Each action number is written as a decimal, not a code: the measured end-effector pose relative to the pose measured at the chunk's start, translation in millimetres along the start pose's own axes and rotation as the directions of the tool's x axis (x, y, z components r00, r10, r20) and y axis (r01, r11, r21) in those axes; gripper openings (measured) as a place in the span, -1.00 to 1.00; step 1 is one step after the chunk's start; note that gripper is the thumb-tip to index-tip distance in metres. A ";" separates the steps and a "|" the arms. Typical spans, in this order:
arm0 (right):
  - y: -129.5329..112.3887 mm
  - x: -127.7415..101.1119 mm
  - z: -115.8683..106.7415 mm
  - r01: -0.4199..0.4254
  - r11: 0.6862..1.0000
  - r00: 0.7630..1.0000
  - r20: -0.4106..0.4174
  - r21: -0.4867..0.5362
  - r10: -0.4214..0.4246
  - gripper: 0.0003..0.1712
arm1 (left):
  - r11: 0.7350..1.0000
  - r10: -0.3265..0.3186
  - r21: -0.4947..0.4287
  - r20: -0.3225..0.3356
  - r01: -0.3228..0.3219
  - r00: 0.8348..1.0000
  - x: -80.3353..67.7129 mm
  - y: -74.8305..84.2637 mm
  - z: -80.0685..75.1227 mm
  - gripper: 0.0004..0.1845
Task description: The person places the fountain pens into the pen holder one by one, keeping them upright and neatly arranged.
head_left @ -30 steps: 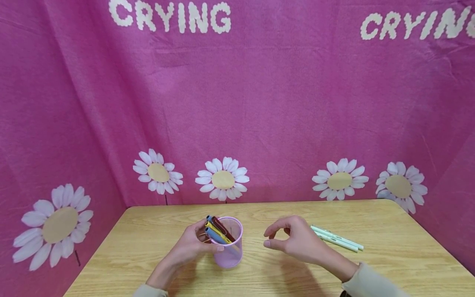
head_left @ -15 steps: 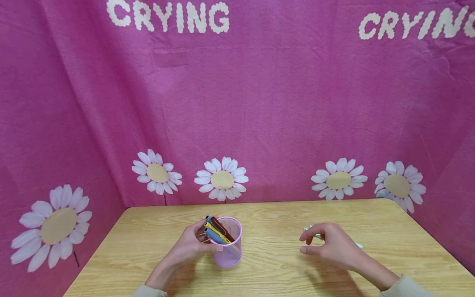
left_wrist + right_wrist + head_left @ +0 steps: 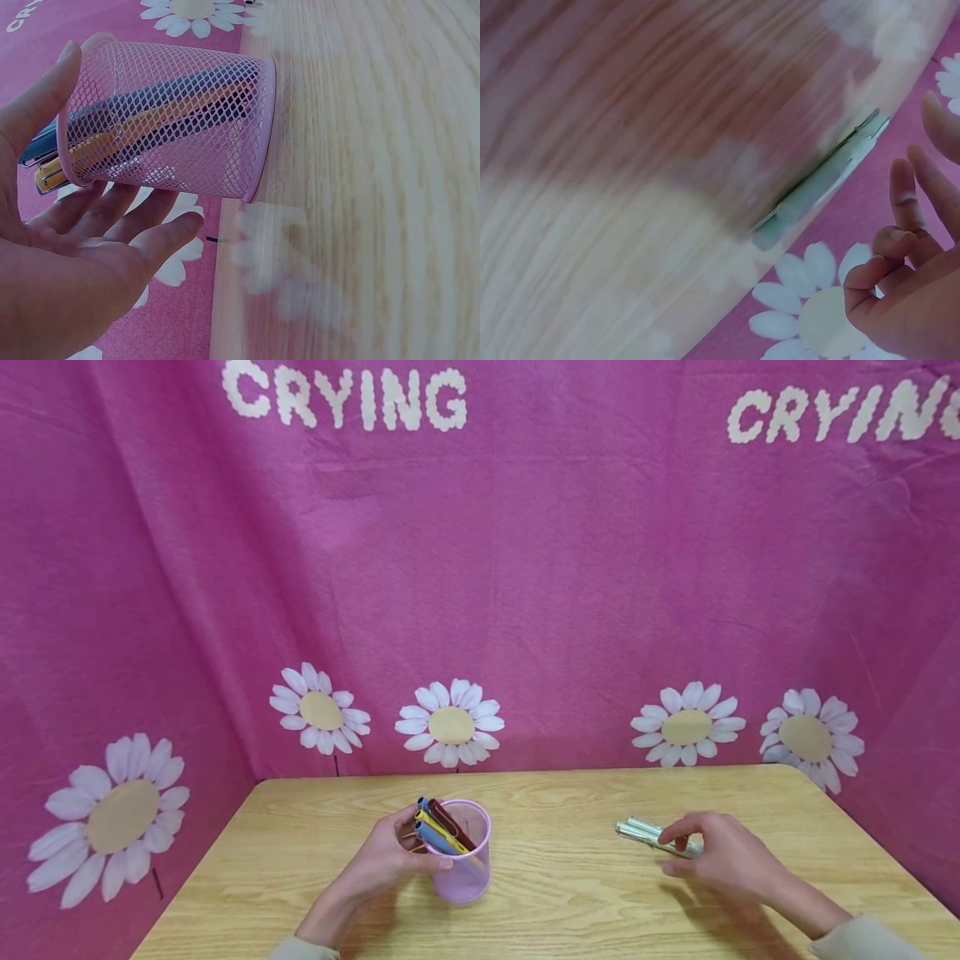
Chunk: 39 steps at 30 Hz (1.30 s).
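Right hand point(image 3: 723, 852) is down on the pale green pens point(image 3: 647, 832) over at about 4 o'clock on the bench point(image 3: 570, 893), fingers curled over their near ends. Looks like fingertip contact, but I can't tell whether it's a real pinch yet; the wrist view is motion-smeared and only shows the pens point(image 3: 821, 180) lying side by side with the fingers point(image 3: 902, 196) hovering beside them.

Those pens look light, stiff and smooth, so I'd guess they roll and slip easily. Best hold is probably mid-barrel, thumb against two fingers, both together so they don't scissor apart.

Left hand point(image 3: 390, 860) is cupped round the pink mesh pen cup point(image 3: 461, 852) near 6 o'clock, thumb on the rim, fingers along the wall. It holds a blue, a yellow and a dark red pen point(image 3: 438, 827) leaning toward 10 o'clock. Thin wire mesh, so light and tippy. Steady it low on the wall.
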State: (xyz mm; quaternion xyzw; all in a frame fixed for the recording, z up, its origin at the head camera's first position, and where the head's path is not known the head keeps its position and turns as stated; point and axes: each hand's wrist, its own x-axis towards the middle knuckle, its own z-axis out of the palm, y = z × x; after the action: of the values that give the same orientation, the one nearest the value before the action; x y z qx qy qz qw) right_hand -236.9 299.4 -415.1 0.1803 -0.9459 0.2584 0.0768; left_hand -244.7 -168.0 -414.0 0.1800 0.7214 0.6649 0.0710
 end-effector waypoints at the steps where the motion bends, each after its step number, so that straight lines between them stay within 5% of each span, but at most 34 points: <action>1: 2.0 0.5 -0.8 -0.009 1.000 1.000 0.003 -0.014 0.009 -0.65 | 1.000 0.003 0.000 0.004 -0.003 1.000 0.0 0.0 0.2 -0.15; 13: 12.3 18.5 1.7 -0.003 0.997 1.000 0.017 -0.082 0.005 -0.62 | 0.999 -0.036 0.009 -0.024 0.036 0.999 0.8 2.6 1.2 -0.13; 39: 15.2 29.7 14.2 0.102 0.995 0.991 0.089 0.013 -0.102 -0.76 | 1.000 -0.022 0.016 -0.009 0.022 1.000 1.3 -0.1 0.2 -0.18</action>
State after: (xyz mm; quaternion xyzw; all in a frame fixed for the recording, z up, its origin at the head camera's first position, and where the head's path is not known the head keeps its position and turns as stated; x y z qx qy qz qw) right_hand -270.8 295.3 -427.2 0.2402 -0.9369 0.2498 0.0465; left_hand -245.9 -167.4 -414.0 0.1697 0.7289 0.6592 0.0735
